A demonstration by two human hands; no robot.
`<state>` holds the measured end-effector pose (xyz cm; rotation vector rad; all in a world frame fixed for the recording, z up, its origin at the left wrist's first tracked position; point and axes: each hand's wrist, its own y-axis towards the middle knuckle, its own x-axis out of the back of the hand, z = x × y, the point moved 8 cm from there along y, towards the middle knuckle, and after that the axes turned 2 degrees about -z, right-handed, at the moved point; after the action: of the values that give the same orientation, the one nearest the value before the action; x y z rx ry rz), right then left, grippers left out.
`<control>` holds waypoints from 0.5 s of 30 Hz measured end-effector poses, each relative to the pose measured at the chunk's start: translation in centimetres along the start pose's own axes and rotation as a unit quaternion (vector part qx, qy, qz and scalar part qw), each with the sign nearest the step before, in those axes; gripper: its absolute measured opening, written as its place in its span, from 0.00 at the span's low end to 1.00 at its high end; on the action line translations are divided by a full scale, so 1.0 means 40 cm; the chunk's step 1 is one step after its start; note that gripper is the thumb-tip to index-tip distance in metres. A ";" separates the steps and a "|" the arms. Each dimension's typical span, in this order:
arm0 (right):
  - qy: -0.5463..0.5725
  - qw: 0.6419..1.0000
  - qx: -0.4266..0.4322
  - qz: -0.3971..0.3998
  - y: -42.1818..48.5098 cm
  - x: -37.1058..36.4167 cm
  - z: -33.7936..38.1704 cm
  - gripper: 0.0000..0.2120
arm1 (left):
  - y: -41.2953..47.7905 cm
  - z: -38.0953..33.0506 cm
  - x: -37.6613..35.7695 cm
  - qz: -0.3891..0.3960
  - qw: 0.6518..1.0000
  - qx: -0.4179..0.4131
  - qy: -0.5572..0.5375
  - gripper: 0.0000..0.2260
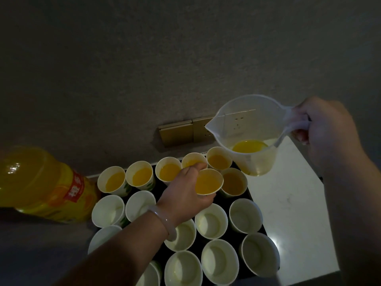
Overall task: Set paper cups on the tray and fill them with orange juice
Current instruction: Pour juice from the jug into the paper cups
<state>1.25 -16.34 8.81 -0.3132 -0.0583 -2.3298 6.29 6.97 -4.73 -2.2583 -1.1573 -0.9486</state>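
Observation:
Several white paper cups stand on a dark tray (252,201). The back row and part of the second row hold orange juice; the nearer cups (211,223) are white inside. My left hand (185,193) grips one juice-filled cup (208,182) in the second row, fingers curled round its side. My right hand (327,133) holds a clear plastic measuring jug (247,135) by its handle, above the tray's back right corner. The jug is roughly level, with a little orange juice at its bottom and its spout pointing left.
A large orange juice bottle (41,182) with a red label stands left of the tray. A white marble-look counter (292,193) lies to the right. A gold wall socket plate (181,133) sits on the dark wall behind the cups.

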 end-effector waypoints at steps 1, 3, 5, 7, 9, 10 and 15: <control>0.003 1.000 -0.008 -0.003 0.001 0.002 -0.005 0.10 | 0.002 0.000 -0.004 0.011 1.000 -0.004 0.011 0.33; 0.006 1.000 -0.012 0.001 0.001 0.000 -0.012 0.09 | 0.006 -0.004 -0.011 0.036 0.999 -0.013 0.032 0.33; 0.016 1.000 -0.007 0.012 0.000 -0.006 -0.018 0.11 | 0.011 -0.008 -0.015 0.051 0.997 -0.021 0.047 0.32; 0.021 1.000 -0.004 0.010 -0.001 -0.008 -0.020 0.12 | 0.017 -0.011 -0.017 0.061 0.996 -0.028 0.060 0.32; 0.037 0.999 -0.008 0.004 -0.001 -0.009 -0.022 0.11 | 0.021 -0.014 -0.022 0.071 0.994 -0.039 0.078 0.32; 0.046 0.999 -0.016 0.001 -0.001 -0.010 -0.026 0.10 | 0.023 -0.016 -0.023 0.074 0.992 -0.045 0.090 0.32; 0.047 0.999 -0.012 0.004 -0.004 -0.008 -0.027 0.09 | 0.029 -0.019 -0.032 0.078 0.984 -0.063 0.145 0.32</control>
<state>1.13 -16.14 7.70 -0.2147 0.0168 -2.3351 6.43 5.16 -5.21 -2.1764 -0.8043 -1.2657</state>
